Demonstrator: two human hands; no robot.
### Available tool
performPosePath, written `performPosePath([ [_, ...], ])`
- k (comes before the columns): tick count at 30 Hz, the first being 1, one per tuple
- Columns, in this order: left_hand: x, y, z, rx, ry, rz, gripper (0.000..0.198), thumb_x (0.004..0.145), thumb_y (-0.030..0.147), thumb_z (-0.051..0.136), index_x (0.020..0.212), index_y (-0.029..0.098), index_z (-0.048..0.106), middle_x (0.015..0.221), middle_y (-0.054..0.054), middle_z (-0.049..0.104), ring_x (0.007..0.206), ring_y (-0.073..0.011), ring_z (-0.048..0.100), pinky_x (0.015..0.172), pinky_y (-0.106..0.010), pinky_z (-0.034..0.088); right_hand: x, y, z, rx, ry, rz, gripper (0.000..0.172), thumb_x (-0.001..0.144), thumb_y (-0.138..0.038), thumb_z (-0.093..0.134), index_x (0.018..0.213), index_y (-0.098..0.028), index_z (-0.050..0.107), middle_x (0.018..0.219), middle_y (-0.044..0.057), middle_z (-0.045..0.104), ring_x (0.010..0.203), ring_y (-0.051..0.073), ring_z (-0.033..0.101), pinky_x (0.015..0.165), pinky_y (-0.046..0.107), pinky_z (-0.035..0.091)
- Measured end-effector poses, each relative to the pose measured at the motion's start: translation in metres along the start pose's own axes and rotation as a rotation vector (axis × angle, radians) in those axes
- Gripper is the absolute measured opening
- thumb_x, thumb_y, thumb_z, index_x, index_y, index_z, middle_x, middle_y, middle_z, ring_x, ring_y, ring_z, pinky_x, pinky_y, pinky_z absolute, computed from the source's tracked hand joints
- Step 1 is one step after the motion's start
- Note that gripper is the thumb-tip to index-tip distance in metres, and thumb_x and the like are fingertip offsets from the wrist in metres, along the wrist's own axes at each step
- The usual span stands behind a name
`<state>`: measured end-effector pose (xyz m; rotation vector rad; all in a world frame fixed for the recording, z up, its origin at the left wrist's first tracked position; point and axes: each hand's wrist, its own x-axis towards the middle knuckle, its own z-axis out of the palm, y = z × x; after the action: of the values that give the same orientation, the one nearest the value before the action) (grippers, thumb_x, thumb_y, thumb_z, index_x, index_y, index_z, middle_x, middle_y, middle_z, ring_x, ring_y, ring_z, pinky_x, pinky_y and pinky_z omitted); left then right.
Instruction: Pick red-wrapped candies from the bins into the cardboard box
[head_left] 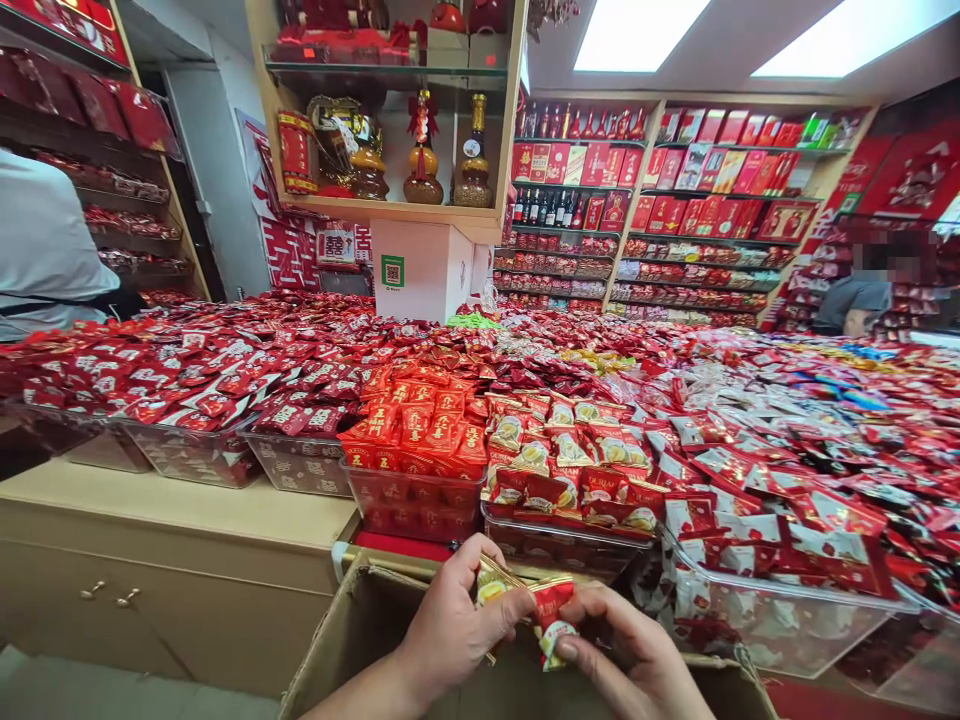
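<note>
My left hand (454, 625) and my right hand (626, 655) meet low in the middle, just above an open cardboard box (352, 625). Both are closed on small red and gold wrapped candies (551, 610), pinched between thumbs and fingers. Right ahead stands a clear plastic bin (570, 545) heaped with durian candy packets (570, 465). Left of it a bin of orange-red packets (420, 425) is piled high.
A wide counter holds several clear bins of red wrapped sweets (787, 470). A beige cabinet (172, 560) stands at the left. A person in a white top (45, 250) is at far left, another person (862, 295) at far right. Shelves of red boxes (690, 190) line the back.
</note>
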<state>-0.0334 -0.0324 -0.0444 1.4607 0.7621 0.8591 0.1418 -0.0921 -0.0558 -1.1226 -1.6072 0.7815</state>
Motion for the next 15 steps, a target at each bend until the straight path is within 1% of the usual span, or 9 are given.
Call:
performPosePath([
  [3, 0.002, -0.001, -0.004, 0.023, 0.03, 0.006, 0.033, 0.074, 0.046, 0.056, 0.083, 0.02, 0.038, 0.055, 0.008, 0.045, 0.045, -0.0069, 0.043, 0.043, -0.017, 0.033, 0.008, -0.015, -0.018, -0.047, 0.062, -0.032, 0.008, 0.079, -0.029, 0.056, 0.082, -0.022, 0.058, 0.09, 0.006, 0.063, 0.084, 0.02, 0.058, 0.071, 0.026, 0.048],
  [6, 0.004, -0.004, -0.006, 0.005, 0.026, 0.025, 0.035, 0.078, 0.049, 0.05, 0.095, 0.02, 0.038, 0.058, 0.007, 0.045, 0.045, -0.0078, 0.046, 0.043, -0.018, 0.036, 0.03, -0.03, -0.047, -0.177, 0.244, -0.083, 0.014, 0.076, -0.033, 0.059, 0.084, -0.022, 0.061, 0.087, 0.006, 0.064, 0.079, 0.02, 0.06, 0.07, 0.027, 0.05],
  [8, 0.004, -0.005, -0.005, 0.015, 0.001, 0.037, 0.037, 0.078, 0.05, 0.048, 0.098, 0.02, 0.039, 0.059, 0.006, 0.046, 0.045, -0.0083, 0.046, 0.043, -0.019, 0.036, 0.055, -0.038, -0.07, -0.253, 0.336, -0.074, 0.022, 0.074, -0.038, 0.06, 0.086, -0.02, 0.062, 0.085, 0.007, 0.066, 0.076, 0.021, 0.061, 0.069, 0.03, 0.051],
  [9, 0.004, -0.005, -0.004, 0.029, -0.006, 0.043, 0.037, 0.078, 0.05, 0.048, 0.097, 0.02, 0.041, 0.059, 0.005, 0.046, 0.045, -0.0084, 0.045, 0.043, -0.019, 0.036, 0.069, -0.04, -0.081, -0.27, 0.34, -0.055, 0.026, 0.073, -0.039, 0.059, 0.088, -0.018, 0.062, 0.085, 0.008, 0.066, 0.076, 0.021, 0.062, 0.07, 0.031, 0.051],
  [11, 0.004, -0.006, -0.003, 0.066, -0.006, 0.045, 0.035, 0.078, 0.049, 0.049, 0.095, 0.019, 0.044, 0.059, 0.005, 0.047, 0.044, -0.0079, 0.043, 0.043, -0.019, 0.036, 0.102, -0.043, -0.097, -0.324, 0.29, -0.032, 0.028, 0.072, -0.039, 0.057, 0.087, -0.015, 0.061, 0.08, 0.009, 0.067, 0.073, 0.021, 0.062, 0.067, 0.032, 0.051],
  [13, 0.004, -0.007, -0.003, 0.098, -0.007, 0.029, 0.033, 0.077, 0.047, 0.051, 0.093, 0.019, 0.045, 0.058, 0.005, 0.047, 0.044, -0.0074, 0.041, 0.044, -0.019, 0.036, 0.136, -0.044, -0.104, -0.441, 0.244, -0.029, 0.022, 0.074, -0.031, 0.054, 0.086, -0.014, 0.061, 0.078, 0.008, 0.067, 0.069, 0.019, 0.063, 0.065, 0.03, 0.05],
  [15, 0.005, -0.008, -0.004, 0.124, -0.019, 0.013, 0.032, 0.077, 0.046, 0.051, 0.092, 0.018, 0.046, 0.057, 0.005, 0.047, 0.045, -0.0073, 0.041, 0.045, -0.018, 0.036, 0.165, -0.044, -0.103, -0.541, 0.215, -0.022, 0.015, 0.073, -0.023, 0.054, 0.082, -0.015, 0.062, 0.074, 0.006, 0.067, 0.065, 0.017, 0.062, 0.062, 0.028, 0.049],
])
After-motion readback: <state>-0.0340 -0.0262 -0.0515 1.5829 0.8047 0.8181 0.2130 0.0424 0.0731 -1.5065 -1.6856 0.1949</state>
